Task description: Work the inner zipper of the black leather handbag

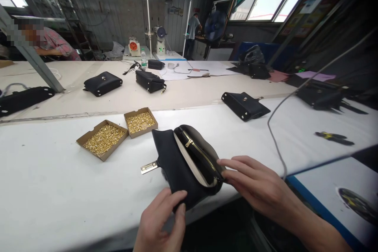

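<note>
At nine o'clock of the black bag point(180, 165) sit two cardboard trays of brass rivets point(102, 139), well apart from it. The left hand point(161, 224) reaches up from six o'clock, thumb and fingers pinching the bag's near edge. The bag lies open on the white table point(53, 189), zipper showing. The right hand point(254, 183) comes from four o'clock, fingers flat, unclenched, touching the bag's right end.

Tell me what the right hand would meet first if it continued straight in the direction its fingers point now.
The right hand points left, and its fingertips are already at the open black bag, so it would probably press into the zipper edge first.
</note>
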A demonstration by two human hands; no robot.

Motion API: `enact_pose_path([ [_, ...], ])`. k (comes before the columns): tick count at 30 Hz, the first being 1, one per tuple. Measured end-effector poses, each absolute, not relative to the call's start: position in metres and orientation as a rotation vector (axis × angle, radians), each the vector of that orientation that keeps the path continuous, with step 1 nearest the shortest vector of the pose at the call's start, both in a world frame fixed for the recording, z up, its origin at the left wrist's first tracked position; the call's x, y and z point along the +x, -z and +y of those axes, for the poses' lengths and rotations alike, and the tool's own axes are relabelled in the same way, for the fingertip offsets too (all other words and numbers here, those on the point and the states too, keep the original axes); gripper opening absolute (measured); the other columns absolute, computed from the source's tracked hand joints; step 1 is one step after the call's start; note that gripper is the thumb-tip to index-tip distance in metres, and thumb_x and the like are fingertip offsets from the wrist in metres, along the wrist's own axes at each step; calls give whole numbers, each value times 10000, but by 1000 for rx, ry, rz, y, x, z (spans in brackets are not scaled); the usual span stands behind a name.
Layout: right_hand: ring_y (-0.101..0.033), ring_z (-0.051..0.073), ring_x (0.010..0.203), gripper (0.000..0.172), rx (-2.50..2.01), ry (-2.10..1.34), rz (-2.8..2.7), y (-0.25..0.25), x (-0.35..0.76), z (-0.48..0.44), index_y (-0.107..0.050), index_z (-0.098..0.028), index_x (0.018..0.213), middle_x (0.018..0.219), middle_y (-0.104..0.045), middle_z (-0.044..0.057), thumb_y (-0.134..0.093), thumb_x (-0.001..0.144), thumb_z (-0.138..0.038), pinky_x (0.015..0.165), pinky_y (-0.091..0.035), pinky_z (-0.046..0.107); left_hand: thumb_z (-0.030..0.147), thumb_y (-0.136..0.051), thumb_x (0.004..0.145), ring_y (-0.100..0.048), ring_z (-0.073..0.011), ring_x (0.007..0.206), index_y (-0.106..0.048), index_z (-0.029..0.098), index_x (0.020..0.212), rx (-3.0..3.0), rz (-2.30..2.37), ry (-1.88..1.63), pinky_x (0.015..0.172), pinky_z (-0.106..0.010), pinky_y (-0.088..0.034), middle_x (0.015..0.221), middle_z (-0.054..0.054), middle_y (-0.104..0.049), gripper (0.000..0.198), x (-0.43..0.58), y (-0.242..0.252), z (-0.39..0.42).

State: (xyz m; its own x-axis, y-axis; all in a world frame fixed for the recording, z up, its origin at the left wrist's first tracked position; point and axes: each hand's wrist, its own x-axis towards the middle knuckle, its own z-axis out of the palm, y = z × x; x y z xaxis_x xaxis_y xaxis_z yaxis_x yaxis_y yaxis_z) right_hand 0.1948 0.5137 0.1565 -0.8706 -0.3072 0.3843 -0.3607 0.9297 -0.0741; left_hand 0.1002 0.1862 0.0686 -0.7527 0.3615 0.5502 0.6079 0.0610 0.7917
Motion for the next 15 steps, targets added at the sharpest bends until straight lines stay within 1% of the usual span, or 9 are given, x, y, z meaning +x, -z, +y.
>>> enact_pose_path([
  [1,-688,301,1317,320,500,-235,-2757,-164,192,513,-721,-266,1400,1569,-745,99,-607,1162,-85,1042,-625,470,76,-691,1093,-833,-213,1090,-818,318,1379,-1004,-2119,1788,908,-265,-671,1185,-57,-847,396,97,-72,185],
  [2,-699,292,1268,371,511,-258,-2786,-173,188,512,-708,-272,1465,1505,-768,103,-580,1168,-90,1000,-611,450,85,-676,1109,-819,-202,1069,-816,314,1379,-1031,-2108,1820,931,-266,-661,1167,-55,-838,381,93,-76,183],
  [4,-705,267,1096,485,539,-228,-2804,-190,176,508,-674,-277,1581,1269,-807,96,-510,1171,-77,901,-560,415,117,-642,1143,-782,-176,1005,-806,292,1372,-1139,-2081,1893,936,-261,-638,1125,-55,-813,332,80,-88,180],
  [6,-664,250,938,563,605,-127,-2835,-205,158,501,-695,-288,1585,1048,-784,60,-471,1137,-30,857,-489,409,169,-620,1175,-761,-166,992,-804,272,1337,-1212,-2086,1990,907,-247,-618,1107,-58,-796,265,65,-101,175],
  [7,-655,247,917,566,650,-98,-2881,-211,148,496,-733,-300,1534,1004,-777,45,-493,1110,-12,864,-461,413,203,-620,1187,-755,-168,1003,-808,266,1311,-1202,-2110,2047,893,-243,-609,1116,-60,-794,234,59,-107,171],
  [9,-666,240,909,522,736,-103,-3026,-220,124,484,-807,-321,1368,972,-781,12,-611,1022,17,865,-417,412,293,-637,1201,-729,-172,992,-821,259,1252,-1100,-2200,2167,854,-242,-583,1109,-60,-779,194,47,-118,160],
  [12,-645,214,839,361,868,-74,-3143,-227,88,458,-846,-300,1074,940,-746,-11,-800,889,7,771,-346,395,412,-675,1188,-630,-158,884,-836,246,1211,-883,-2310,2318,773,-252,-518,1049,-46,-730,233,31,-134,137],
  [14,-626,226,884,209,1074,-20,-3088,-223,67,437,-822,-269,916,1007,-736,15,-903,885,-79,761,-331,393,425,-696,1161,-580,-152,854,-850,245,1204,-776,-2340,2367,758,-259,-490,1030,-39,-713,241,20,-144,119],
  [15,-631,243,944,175,1200,-16,-3025,-217,59,427,-809,-260,885,1069,-744,31,-934,907,-140,784,-346,392,412,-707,1145,-572,-153,856,-858,244,1198,-737,-2352,2369,766,-265,-486,1021,-37,-710,231,14,-148,110],
])
